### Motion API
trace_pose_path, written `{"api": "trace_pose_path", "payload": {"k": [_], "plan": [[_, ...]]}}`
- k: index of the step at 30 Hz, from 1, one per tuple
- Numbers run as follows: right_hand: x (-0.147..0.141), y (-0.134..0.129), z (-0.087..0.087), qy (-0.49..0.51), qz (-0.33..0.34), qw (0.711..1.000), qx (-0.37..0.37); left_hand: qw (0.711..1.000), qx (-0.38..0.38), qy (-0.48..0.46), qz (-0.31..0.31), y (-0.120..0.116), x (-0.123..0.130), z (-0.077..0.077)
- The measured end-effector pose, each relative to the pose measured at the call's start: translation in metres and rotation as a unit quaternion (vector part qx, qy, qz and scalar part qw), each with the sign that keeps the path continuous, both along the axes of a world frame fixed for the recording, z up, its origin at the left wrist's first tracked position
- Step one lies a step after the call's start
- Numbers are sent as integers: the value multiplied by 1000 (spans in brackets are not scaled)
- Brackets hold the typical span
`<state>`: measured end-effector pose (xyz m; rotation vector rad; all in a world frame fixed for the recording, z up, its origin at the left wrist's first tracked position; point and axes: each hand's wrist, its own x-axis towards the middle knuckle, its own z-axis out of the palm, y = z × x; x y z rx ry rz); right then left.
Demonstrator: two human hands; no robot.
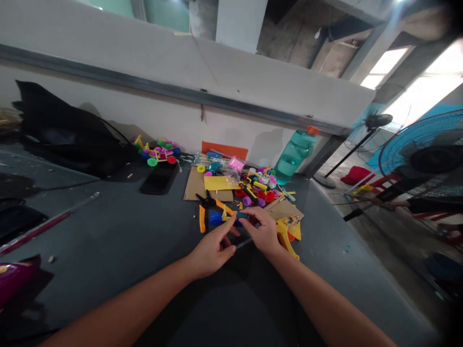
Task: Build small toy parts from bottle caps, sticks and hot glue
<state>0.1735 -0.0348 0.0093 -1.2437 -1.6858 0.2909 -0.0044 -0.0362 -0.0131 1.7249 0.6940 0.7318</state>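
Centrally, left to right: orange-handled scissors (201,218) on dark surface (108,231); left hand (213,249) just nearer, fingers curled into pinch at small teal plastic piece (241,216), contact unclear; blue bottle cap (215,219) just beyond fingers. Teal piece sits between hands, above surface, gripped by right hand (262,232), thumb and fingers closed on it. Piece judged light, stiff, smooth; being small, best taken by fingertip pinch at edges, slipping possible. Yellow plastic toy part (285,236) lies right of right hand, near cardboard sheet (284,209).

glare from the window (385,67) blows out the upper right; the counter (108,231) sits dim, corners bent, perhaps slightly soft.
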Motion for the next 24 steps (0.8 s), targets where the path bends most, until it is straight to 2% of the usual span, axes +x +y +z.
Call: {"api": "trace_pose_path", "payload": {"k": [6, 9, 12, 16, 19, 24], "plan": [[0, 1, -1, 0, -9, 1000, 5, 999, 34, 23, 4, -3, -1, 2], [1, 1, -2, -3, -6, 1000, 0, 1000, 25, 17, 3, -3, 0, 1], [1, -1, -1, -10, -4, 1000, 8, 998, -54, -24, 12, 0, 1, 2], [0, -5, 4, -43, 33, 998, 34, 975, -198, -89, 41, 7, 1, 10], [-1, -7, 7, -74, 71, 994, 46, 961, -241, -124, 61, 10, 0, 17], [-4, -8, 7, -107, 108, 987, 54, 953, -268, -131, 59, 11, -2, 21]]}}
